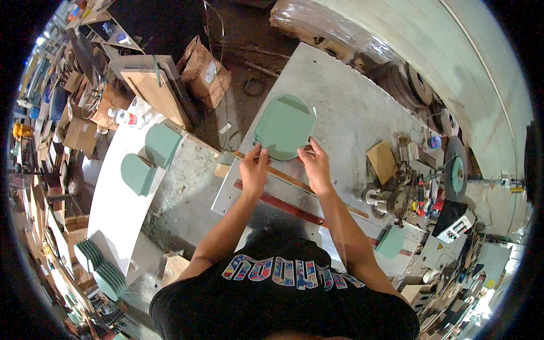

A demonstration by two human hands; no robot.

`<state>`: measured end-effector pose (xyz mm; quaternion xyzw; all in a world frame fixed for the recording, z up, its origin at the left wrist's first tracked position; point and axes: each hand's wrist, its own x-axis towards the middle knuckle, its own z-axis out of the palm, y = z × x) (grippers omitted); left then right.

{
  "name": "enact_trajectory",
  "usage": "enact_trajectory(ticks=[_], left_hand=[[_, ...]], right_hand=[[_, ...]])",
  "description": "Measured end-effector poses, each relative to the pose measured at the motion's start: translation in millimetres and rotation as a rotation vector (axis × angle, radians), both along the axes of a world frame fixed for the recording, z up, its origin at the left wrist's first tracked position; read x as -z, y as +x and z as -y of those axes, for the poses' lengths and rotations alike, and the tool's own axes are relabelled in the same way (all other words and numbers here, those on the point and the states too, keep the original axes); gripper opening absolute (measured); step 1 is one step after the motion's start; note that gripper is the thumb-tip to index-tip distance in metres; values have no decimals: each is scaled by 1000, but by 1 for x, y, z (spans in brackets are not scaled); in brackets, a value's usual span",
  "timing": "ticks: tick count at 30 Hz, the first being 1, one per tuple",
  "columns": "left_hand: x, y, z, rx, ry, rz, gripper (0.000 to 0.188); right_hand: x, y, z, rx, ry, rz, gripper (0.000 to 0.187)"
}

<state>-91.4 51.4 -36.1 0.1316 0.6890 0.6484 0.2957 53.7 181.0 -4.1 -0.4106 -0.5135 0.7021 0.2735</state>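
Note:
A flat green glass-like piece point(284, 127) with rounded far corners lies on the grey worktable point(351, 107). My left hand point(253, 168) presses on its near left edge. On its near right edge rests my right hand point(315, 166). Both hands sit on a wooden strip point(294, 180) that runs across the table under the piece's near side, with a red strip point(294, 208) closer to me.
Stacks of similar green pieces point(148, 156) stand on a white bench at the left, more point(102, 266) lower left. A disc-shaped machine point(455, 167), a brown block point(381, 160) and tools crowd the table's right end. Cardboard boxes point(205, 72) sit on the floor beyond.

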Motion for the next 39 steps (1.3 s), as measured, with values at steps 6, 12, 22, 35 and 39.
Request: enact_trajectory(ticks=[6,12,22,35,39], left_hand=[[-13,-2,2,-66,67,118,36],[6,-8,19,257,-69,123,35],[-2,103,33,694,-239,1,30],[-29,343,17,1192,-25,-136,37],[-39,405,24,1296,-52,-227,38]], right_hand=[[-3,1,9,75,102,239,57],[26,47,25,121,355,172,36],[11,190,122,78,399,569,18],[0,380,167,398,419,673,21],[14,453,183,396,316,822,29]])
